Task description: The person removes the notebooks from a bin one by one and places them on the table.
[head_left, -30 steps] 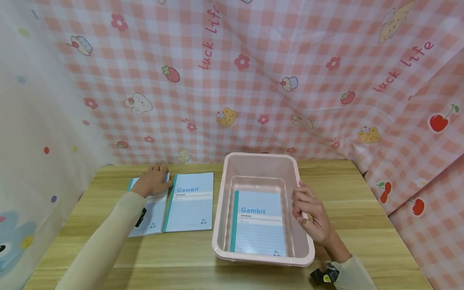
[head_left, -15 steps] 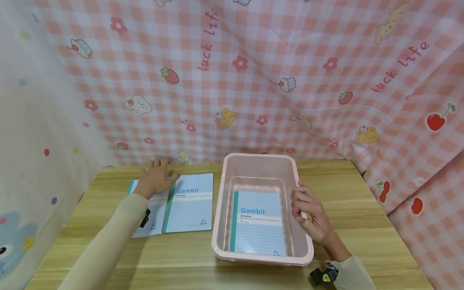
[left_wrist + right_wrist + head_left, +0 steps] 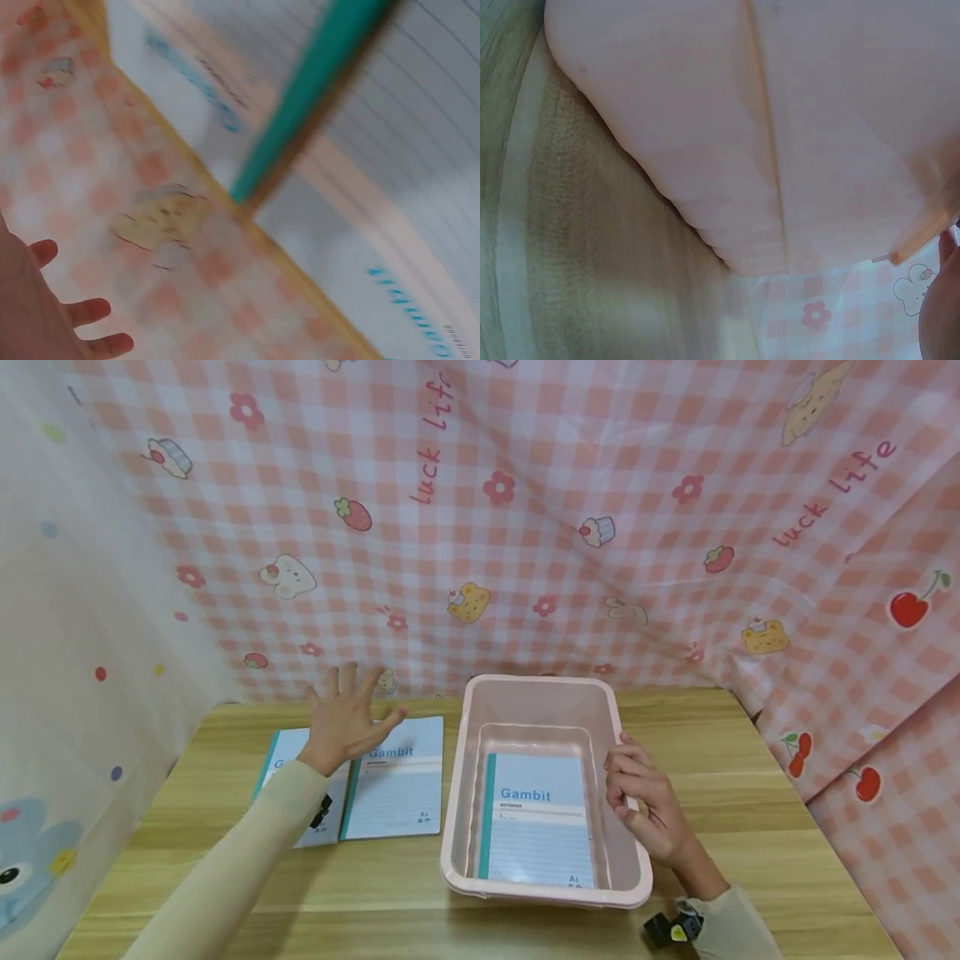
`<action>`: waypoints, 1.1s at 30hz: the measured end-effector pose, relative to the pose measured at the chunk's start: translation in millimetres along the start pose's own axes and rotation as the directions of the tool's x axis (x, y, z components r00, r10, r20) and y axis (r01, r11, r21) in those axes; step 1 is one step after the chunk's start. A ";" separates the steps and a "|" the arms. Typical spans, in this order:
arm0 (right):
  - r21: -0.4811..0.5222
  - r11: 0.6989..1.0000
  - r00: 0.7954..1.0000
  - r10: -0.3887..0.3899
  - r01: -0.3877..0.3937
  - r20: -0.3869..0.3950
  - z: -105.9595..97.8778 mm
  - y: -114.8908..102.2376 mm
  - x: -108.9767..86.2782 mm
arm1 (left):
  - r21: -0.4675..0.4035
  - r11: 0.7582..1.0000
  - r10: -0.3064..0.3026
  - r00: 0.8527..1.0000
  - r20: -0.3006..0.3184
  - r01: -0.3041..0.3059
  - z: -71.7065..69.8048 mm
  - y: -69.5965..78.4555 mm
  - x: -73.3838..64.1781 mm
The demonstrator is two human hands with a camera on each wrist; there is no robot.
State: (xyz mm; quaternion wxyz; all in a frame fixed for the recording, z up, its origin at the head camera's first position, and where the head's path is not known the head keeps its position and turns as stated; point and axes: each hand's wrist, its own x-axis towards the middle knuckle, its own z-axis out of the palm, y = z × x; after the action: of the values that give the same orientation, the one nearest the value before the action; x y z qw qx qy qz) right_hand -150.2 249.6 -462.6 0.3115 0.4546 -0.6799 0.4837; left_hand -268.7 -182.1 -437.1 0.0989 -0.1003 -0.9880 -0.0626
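Observation:
My left hand point(image 3: 343, 717) hovers with fingers spread over two light-blue notebooks that lie side by side on the table. It partly hides the left notebook point(image 3: 287, 740) and overlaps the top of the right notebook point(image 3: 393, 797) in the head view. Nothing is held in it. My right hand point(image 3: 647, 795) grips the right rim of a pale pink plastic bin point(image 3: 546, 895), fingers curled over the edge. Inside the bin lies a third notebook point(image 3: 536, 835), flat, its green spine to the left. The right wrist view shows the bin's outer wall point(image 3: 667, 112) close up.
The wooden table point(image 3: 360, 902) ends at the back against a pink checked cloth point(image 3: 420, 543) with cartoon prints. A white cloth point(image 3: 90, 610) hangs at the left side. Small black cameras are strapped to both wrists.
My left hand has lifted off the left notebook and moved to the right, its fingers spreading wider. The right hand and the bin have stayed in place.

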 end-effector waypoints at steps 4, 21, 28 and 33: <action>-0.002 1.000 1.000 0.008 -0.008 -0.005 0.1 0.0 -0.9 | -0.008 1.000 0.017 0.999 0.029 -0.017 -8.1 18.8 -0.3; -0.002 1.000 1.000 0.012 -0.012 -0.004 -0.3 0.5 -1.4 | -0.083 0.991 0.113 0.993 0.046 -0.108 -43.9 97.7 -0.8; 0.005 1.000 1.000 0.007 -0.007 -0.004 0.0 0.4 -0.7 | -0.092 0.985 0.152 0.987 0.056 -0.146 -63.6 128.1 2.0; 0.008 1.000 1.000 0.004 -0.004 -0.006 -0.2 0.2 -0.6 | -0.126 0.979 0.164 0.986 0.040 -0.158 -78.2 151.4 6.2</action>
State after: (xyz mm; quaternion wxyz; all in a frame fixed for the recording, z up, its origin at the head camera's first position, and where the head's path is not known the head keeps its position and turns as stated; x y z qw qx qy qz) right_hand -150.1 250.0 -463.2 0.3107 0.4530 -0.6780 0.4884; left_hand -228.4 -45.0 -344.0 0.0726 -0.1875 -0.9731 -0.1126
